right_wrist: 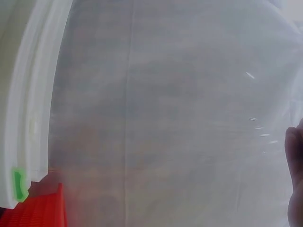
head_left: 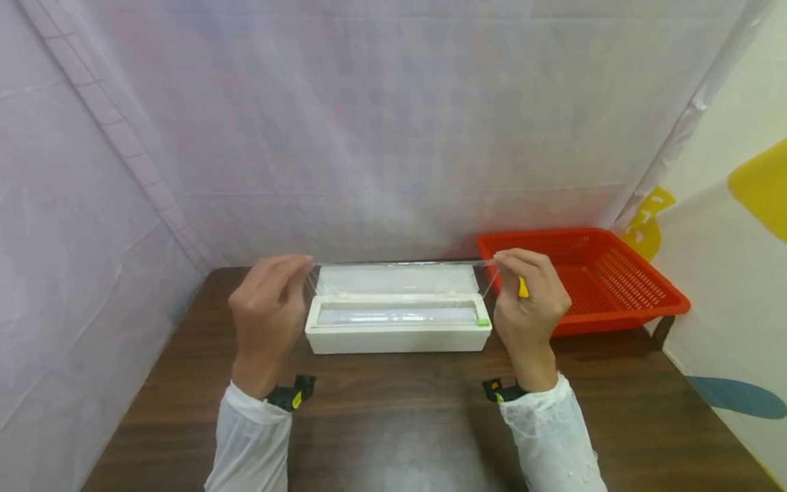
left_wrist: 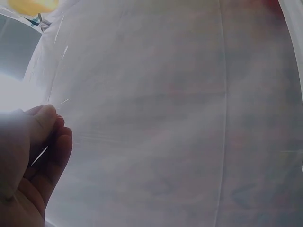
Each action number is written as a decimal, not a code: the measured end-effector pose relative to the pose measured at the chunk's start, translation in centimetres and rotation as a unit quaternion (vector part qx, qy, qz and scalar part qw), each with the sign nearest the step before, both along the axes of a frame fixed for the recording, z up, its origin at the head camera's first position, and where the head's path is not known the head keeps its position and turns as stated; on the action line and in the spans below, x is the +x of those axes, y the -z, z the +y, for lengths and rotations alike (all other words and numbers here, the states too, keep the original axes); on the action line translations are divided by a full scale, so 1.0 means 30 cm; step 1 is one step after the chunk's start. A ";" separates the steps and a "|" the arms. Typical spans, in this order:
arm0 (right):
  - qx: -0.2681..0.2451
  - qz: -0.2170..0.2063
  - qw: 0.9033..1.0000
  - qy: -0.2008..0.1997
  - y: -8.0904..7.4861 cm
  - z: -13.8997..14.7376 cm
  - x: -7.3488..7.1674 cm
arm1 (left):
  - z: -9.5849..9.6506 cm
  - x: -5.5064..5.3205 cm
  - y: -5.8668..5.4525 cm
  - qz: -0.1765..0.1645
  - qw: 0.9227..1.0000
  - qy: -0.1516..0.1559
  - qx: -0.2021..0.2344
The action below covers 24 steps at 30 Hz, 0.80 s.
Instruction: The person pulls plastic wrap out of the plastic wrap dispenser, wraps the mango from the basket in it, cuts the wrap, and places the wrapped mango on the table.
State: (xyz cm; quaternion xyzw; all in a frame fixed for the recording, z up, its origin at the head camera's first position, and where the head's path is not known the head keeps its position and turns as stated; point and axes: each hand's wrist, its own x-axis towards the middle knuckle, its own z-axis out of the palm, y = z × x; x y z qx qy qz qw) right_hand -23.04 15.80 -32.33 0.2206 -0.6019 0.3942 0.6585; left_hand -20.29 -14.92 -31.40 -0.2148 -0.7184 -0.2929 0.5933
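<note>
"Near the far edge of the worktop [head_left: 393, 417], what do you have?"

"A long white box [head_left: 399, 340] sits there, hard and smooth, with its lid [head_left: 396, 280] tipped back. Clear, shiny film [head_left: 402, 264] runs over it, pulled tight."

"How do you hold it?"

"My left hand [head_left: 267, 304] and my right hand [head_left: 533, 301] each pinch one end of its edge, fingertips together."

"Where can you move?"

"Brown wood reaches from the box to the near edge. A red basket [head_left: 627, 320] full of little holes sits over the far right corner."

"And up close?"

"Only my left wrist view shows a bright light [left_wrist: 10, 94] by that hand."
</note>
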 end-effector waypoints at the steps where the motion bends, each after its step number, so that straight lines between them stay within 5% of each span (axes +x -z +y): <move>1: -0.003 0.005 1.000 0.001 -0.005 -0.001 0.005 | 0.002 0.003 -0.003 0.004 1.000 0.002 0.002; 24: -0.058 0.063 0.996 0.021 -0.094 -0.029 0.117 | 0.046 0.098 -0.074 0.120 0.990 0.030 0.060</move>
